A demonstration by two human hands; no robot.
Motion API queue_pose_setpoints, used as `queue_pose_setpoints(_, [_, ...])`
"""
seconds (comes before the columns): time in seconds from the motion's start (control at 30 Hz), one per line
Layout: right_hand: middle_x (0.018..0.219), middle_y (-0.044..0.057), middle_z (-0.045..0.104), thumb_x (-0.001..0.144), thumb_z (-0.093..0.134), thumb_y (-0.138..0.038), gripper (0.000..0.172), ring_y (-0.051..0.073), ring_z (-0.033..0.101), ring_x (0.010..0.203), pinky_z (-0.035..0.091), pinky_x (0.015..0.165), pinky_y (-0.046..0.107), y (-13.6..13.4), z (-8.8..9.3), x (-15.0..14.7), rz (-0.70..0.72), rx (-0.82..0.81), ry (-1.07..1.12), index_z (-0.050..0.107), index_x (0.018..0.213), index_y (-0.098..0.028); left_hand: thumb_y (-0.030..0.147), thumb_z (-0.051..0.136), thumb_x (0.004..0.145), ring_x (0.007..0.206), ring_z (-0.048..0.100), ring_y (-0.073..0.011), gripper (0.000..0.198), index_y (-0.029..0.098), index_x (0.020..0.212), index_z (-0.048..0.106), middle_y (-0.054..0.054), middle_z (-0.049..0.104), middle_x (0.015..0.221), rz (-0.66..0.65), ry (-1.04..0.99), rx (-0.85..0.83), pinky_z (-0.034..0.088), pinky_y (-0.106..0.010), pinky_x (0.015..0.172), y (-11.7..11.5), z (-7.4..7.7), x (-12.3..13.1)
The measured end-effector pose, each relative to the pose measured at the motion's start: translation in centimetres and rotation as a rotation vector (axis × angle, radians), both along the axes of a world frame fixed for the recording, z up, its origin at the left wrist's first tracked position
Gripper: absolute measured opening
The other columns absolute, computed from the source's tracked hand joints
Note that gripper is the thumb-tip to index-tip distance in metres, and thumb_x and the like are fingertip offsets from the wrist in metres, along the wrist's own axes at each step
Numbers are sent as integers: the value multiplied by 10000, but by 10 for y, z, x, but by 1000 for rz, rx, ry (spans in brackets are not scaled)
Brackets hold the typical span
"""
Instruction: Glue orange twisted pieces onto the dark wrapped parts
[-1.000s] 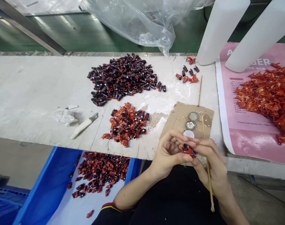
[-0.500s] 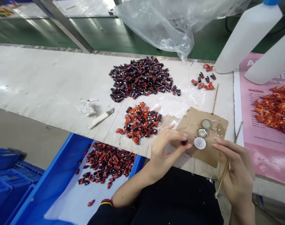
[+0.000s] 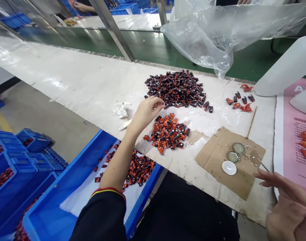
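My left hand [image 3: 146,112] reaches across the white table [image 3: 74,83] to the near edge of a pile of small dark tubes [image 3: 176,88]. Its fingertips are pinched together there; I cannot make out what they hold. Just below it lies a smaller heap of orange-wrapped pieces [image 3: 168,134]. My right hand [image 3: 286,201] hangs at the lower right, off the table's edge, with a thin wooden stick [image 3: 264,166] poking out from under its fingers. On a cardboard scrap [image 3: 218,157] sit two bottle caps [image 3: 235,152] and a white lid [image 3: 229,167].
A blue tray [image 3: 67,190] with orange pieces stands below the table; more blue crates [image 3: 17,157] are at left. Crumpled tissue [image 3: 120,109], a second stick [image 3: 251,122], a few loose pieces [image 3: 239,100], a white bottle [image 3: 283,72], a pink sheet [image 3: 296,140] and a plastic bag [image 3: 218,36] surround the work.
My hands parted. The left one carried the small wrapped piece away from the cardboard and stretched out to the dark pile. The right one dropped back to the lower right with the stick. The view swung left.
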State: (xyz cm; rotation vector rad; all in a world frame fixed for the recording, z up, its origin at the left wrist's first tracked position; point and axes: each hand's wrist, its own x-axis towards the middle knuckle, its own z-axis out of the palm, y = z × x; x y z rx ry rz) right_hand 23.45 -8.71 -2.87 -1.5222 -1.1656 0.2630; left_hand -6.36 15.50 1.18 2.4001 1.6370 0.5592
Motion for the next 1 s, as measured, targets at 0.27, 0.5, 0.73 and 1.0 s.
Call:
queue_pose_setpoints(0.27, [805, 59, 627, 963, 463, -345, 318, 143, 550, 666, 399, 616, 326, 6, 5, 5, -91, 180, -231, 703, 903, -146, 148, 578, 872, 849, 621, -226, 43, 151, 877, 621, -79, 610, 931, -76, 182, -88, 493, -336, 768, 20, -7, 20])
queue_pose_setpoints(0.5, [721, -14, 668, 863, 577, -105, 317, 130, 628, 588, 519, 548, 297, 4, 0, -3, 28, 197, -40, 653, 1163, -178, 302, 537, 941, 732, 640, -148, 151, 186, 1011, 603, -38, 652, 862, -202, -544, -130, 539, -266, 684, -64, 1, 34])
queue_pose_setpoints(0.73, [734, -11, 684, 883, 543, -98, 253, 135, 658, 637, 561, 569, 290, -2, -8, 2, 102, 60, -60, 676, 1064, -214, 303, 606, 929, 614, 647, -105, 149, 205, 993, 697, -30, 641, 804, -308, -1074, -435, 548, -208, 563, -128, -9, 68])
queue_pose_setpoints(1.0, [705, -13, 640, 931, 528, -192, 130, 122, 644, 626, 536, 583, 278, 3, 2, -10, 2, 12, 324, 658, 927, -187, 247, 758, 804, 769, 639, -144, 243, 194, 1038, 718, -53, 654, 873, -243, -1136, -634, 559, -254, 721, -146, -27, 100])
